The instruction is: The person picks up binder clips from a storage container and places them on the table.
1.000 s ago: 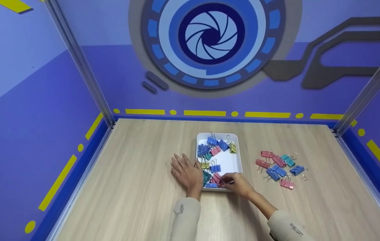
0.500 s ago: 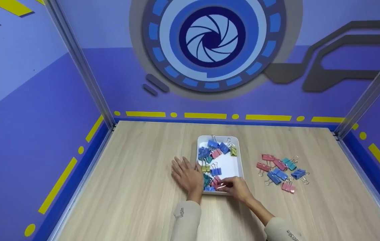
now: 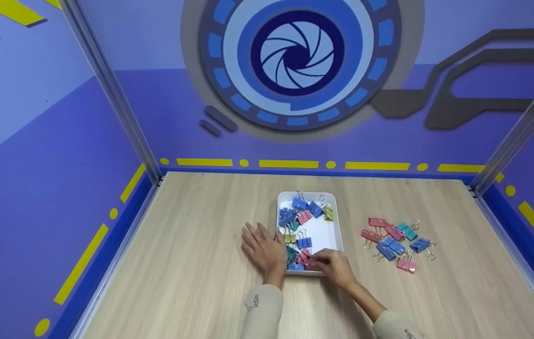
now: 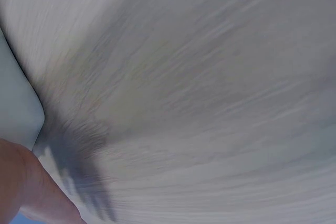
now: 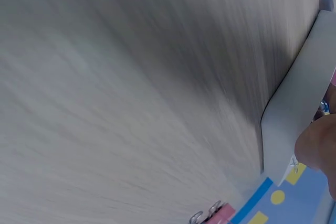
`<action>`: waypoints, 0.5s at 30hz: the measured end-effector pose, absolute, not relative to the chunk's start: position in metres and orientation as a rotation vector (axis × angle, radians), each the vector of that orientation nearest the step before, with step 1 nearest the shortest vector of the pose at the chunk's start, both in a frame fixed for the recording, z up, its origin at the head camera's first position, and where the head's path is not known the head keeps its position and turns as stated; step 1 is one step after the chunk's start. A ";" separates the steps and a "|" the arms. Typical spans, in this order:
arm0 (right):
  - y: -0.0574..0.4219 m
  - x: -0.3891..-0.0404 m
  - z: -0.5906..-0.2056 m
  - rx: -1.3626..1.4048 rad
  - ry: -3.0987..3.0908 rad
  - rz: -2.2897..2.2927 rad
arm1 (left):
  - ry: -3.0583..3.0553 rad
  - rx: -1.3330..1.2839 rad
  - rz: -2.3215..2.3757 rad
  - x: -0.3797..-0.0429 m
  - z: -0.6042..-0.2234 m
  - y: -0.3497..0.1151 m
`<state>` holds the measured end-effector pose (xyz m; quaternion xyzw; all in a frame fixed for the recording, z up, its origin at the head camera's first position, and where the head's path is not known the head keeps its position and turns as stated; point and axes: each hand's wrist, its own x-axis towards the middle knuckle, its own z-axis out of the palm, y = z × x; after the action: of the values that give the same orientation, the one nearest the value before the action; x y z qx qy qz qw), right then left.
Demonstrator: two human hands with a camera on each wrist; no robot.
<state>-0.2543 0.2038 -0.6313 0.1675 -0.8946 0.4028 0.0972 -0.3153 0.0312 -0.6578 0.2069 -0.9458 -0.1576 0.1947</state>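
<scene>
1. The right hand (image 3: 335, 269) reaches over the near right corner of the tray; its thumb and fingers are bent together and appear to pinch a small red metal binder clip (image 3: 310, 266), which lies just to the left of the fingertips; the clip is partly covered, so its long axis cannot be told.
2. The left hand (image 3: 265, 249) lies flat with its fingers spread, along the outside of the tray's left wall; the thumb side touches the rim, and no clip shows in its grasp.
3. Between the hands stands the white rectangular tray (image 3: 326, 235), its long axis running away from the person; a dark green clip (image 3: 291, 254) and a pink clip (image 3: 303, 257) lie beside the red one; a blue clip (image 3: 303, 242) sits farther in; more clips cluster at the far left, with an olive-yellow clip (image 3: 328, 213) at the far right.
4. The relation to judge by: the loose heap of clips lies to the right of the tray, well apart from it, and the right hand is the nearer; its closest pieces are a blue clip pair (image 3: 390, 247) and a glossy pink clip (image 3: 406, 265); all rest on the pale wood-grain table (image 3: 201, 235).
</scene>
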 end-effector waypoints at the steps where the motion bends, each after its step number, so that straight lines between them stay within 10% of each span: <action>1: 0.204 -0.255 -0.631 0.497 -2.654 1.194 | -2.658 0.576 -0.444 -0.316 -0.657 0.031; 15: 0.204 -0.261 -0.634 0.520 -2.696 1.232 | -2.694 0.551 -0.417 -0.317 -0.657 0.030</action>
<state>-0.2608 0.2038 -0.6342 0.1725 -0.8939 0.4085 0.0662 -0.3166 0.0299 -0.6573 0.1950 -0.9530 -0.1474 0.1793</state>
